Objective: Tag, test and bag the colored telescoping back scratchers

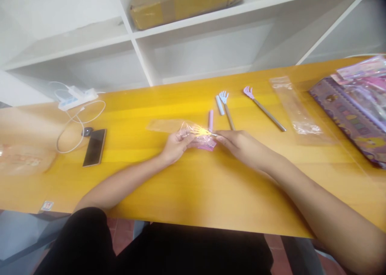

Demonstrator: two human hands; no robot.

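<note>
A yellow hand-shaped back scratcher (201, 131) lies between my two hands, its splayed claws pointing left. My right hand (237, 142) is closed around its metal rod near the claw end. My left hand (177, 145) pinches a clear plastic sleeve (164, 125), part of which overlaps the yellow claws. Just beyond my hands lies a pink-purple grip tube (210, 120), and a pale blue grip tube (220, 105) rests farther back. A blue back scratcher (224, 98) and a purple back scratcher (265, 109) lie on the table, metal rods toward me.
At right, an emptied clear sleeve (291, 106) lies beside a patterned purple box (340, 114) topped with plastic packets. Leftward are a phone (95, 147), a white cable (61, 151), a power strip (77, 100) and plastic wrapping (27, 160). White shelving (211, 50) stands behind the table.
</note>
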